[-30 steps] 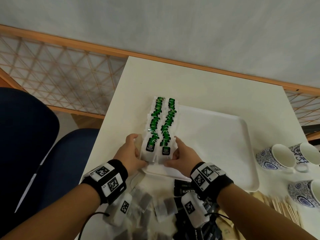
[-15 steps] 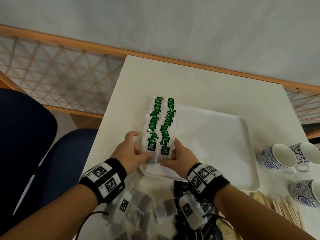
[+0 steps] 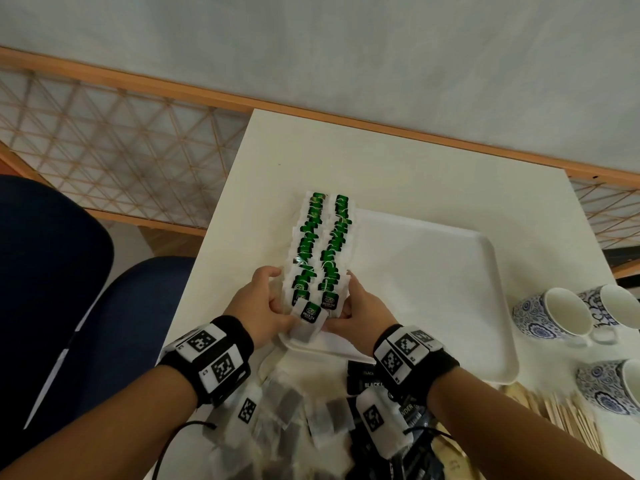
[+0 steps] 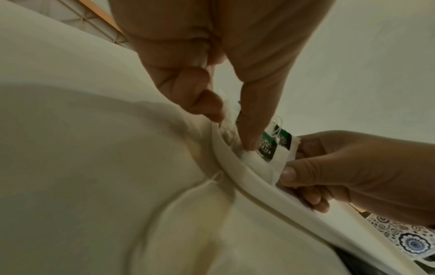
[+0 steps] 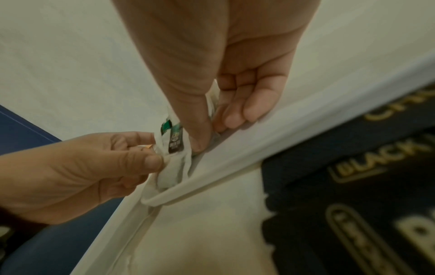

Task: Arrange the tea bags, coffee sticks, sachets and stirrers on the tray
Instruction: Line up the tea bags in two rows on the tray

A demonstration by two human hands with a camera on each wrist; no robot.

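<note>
White-wrapped green tea bags (image 3: 320,251) lie in 2 overlapped rows along the left side of the white tray (image 3: 450,292). At the tray's near-left corner, the left hand (image 3: 258,308) and right hand (image 3: 363,315) pinch the nearest bag (image 3: 308,322), which sits askew. Best squared gently from both sides, tag upward, tucked against the tray rim without nudging either row.

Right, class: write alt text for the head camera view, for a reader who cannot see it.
Two hands, left hand and right hand, pinch the nearest green tea bag at the near end of two rows of green-tagged tea bags along the white tray's left side. Patterned cups stand right of it.
</note>
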